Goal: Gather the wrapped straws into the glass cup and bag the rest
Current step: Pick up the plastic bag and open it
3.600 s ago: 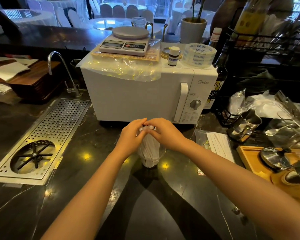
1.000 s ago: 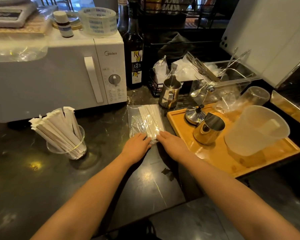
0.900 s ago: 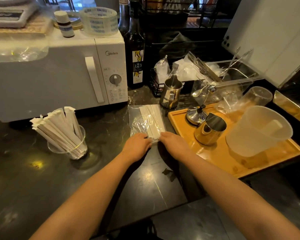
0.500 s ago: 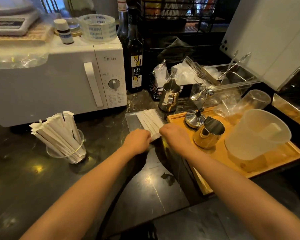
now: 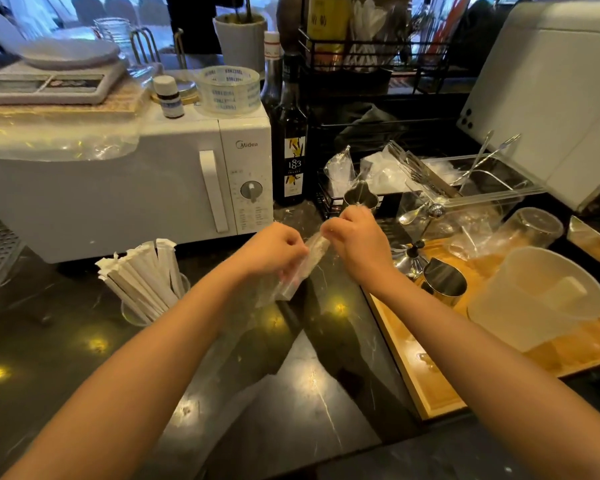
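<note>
A glass cup [image 5: 184,289] stands on the dark counter at the left, full of paper-wrapped straws [image 5: 142,271] that lean left. In front of the microwave, both hands hold a clear plastic bag [image 5: 302,268] of wrapped straws lifted off the counter. My left hand [image 5: 274,249] grips the bag's lower left side. My right hand [image 5: 359,240] pinches its upper end. The bag is blurred and tilted, and the straws inside are hard to make out.
A white microwave [image 5: 125,188] stands behind the cup, a dark syrup bottle [image 5: 291,147] beside it. At the right a wooden tray [image 5: 430,382] carries a steel jug [image 5: 444,282] and a frosted plastic pitcher [image 5: 537,299]. A steel milk jug [image 5: 359,199] sits just behind my right hand.
Both hands left the cup, moved right to the bag lying flat on the counter, and have lifted it up between them.
</note>
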